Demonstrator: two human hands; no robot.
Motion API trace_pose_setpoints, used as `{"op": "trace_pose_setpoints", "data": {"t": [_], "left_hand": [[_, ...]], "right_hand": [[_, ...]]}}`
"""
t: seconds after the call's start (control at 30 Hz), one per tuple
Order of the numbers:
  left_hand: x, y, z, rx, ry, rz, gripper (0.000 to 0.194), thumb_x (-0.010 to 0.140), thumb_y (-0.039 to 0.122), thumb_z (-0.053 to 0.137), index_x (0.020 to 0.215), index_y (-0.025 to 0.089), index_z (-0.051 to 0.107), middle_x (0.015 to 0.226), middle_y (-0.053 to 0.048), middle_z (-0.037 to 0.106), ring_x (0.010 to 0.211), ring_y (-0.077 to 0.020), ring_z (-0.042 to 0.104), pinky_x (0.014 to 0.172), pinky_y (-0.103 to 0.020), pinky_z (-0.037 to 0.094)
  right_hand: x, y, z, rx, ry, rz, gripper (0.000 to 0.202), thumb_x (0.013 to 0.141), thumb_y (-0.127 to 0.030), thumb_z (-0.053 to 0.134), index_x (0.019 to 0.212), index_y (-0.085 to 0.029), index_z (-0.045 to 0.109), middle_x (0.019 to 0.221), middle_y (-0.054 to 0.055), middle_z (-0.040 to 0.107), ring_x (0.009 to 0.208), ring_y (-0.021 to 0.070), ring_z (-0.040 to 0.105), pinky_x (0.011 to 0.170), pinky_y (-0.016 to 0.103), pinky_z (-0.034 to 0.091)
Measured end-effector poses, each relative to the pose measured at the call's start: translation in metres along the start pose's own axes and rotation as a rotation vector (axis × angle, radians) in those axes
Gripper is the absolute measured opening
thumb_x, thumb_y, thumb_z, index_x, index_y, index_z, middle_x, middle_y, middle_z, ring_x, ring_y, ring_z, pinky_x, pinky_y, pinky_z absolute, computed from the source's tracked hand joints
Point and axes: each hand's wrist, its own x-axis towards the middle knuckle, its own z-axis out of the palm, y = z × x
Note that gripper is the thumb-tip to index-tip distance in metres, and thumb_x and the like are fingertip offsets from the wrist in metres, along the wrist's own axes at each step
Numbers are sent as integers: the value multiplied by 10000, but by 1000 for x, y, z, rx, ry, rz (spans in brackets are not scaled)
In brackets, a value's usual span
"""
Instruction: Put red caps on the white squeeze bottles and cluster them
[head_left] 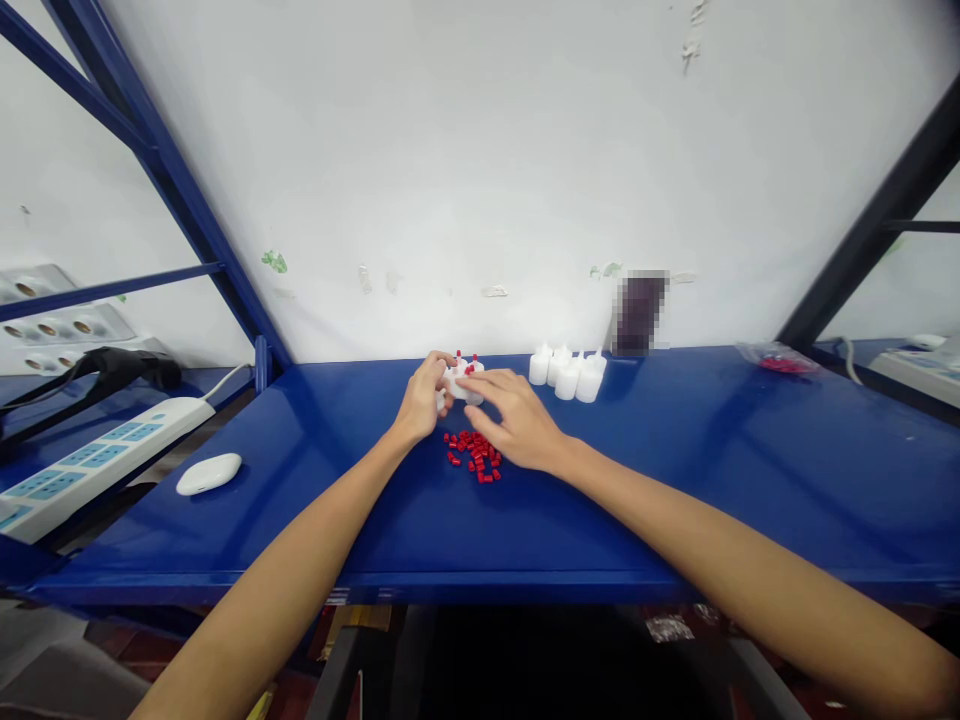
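Observation:
Several small white squeeze bottles (pixel 475 369) with nozzle tops stand close together between my hands. Red caps (pixel 458 356) sit on some of their tips. My left hand (pixel 424 397) curls around a white bottle (pixel 441 402) at the left side of this group, partly hiding it. From the right, my right hand (pixel 516 416) reaches across the front of the bottles with its fingers stretched out and the thumb apart. Its fingertips are at the bottles; whether they touch one is hard to see. Below the hands lies a loose pile of red caps (pixel 477 452).
Another group of white bottles without red caps (pixel 568 377) stands to the right on the blue table (pixel 675 480). A blurred-out dark object (pixel 640 313) leans on the wall. A plastic bag with red pieces (pixel 784 360), a white case (pixel 210 474) and a power strip (pixel 105 460) lie farther out.

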Motion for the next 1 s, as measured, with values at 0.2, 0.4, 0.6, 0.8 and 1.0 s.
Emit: {"op": "trace_pose_setpoints", "data": {"t": [0.2,0.4,0.6,0.8,1.0], "left_hand": [[2,0,-11,315,-15,-7,370,959,444,309,861,194,563,478,52,470,433,-118,441,493,-231,375],[1,-3,-9,502,-190,67,473,987,422,285,962,176,688,503,40,506,530,-141,513,619,-255,418],[2,-1,-11,665,-151,89,535,1000,401,273,1171,163,721,560,7,581,624,-177,585,685,-272,431],[1,4,-9,731,-231,158,374,936,392,447,992,188,755,568,23,575,551,-140,508,597,-255,355],[-1,1,-3,813,-188,142,264,838,398,606,946,206,752,575,24,583,534,-133,499,579,-255,325]], "right_hand": [[-4,32,-8,-102,-255,176,349,903,-177,513,1165,-110,734,1146,147,716,1053,289,663,958,438,501],[-7,35,1,-8,-427,81,458,926,-212,514,1366,-137,619,1461,161,554,1330,326,529,1115,497,406],[-4,32,4,112,-320,16,382,930,-139,480,1264,-157,664,1439,154,559,1325,275,532,1110,458,415],[-6,41,-8,123,-336,64,251,871,-57,526,976,-166,726,923,56,700,809,178,635,791,328,495],[-4,46,-5,124,-416,-80,224,963,-184,573,1127,-210,722,1007,66,704,910,200,636,857,350,478]]}}
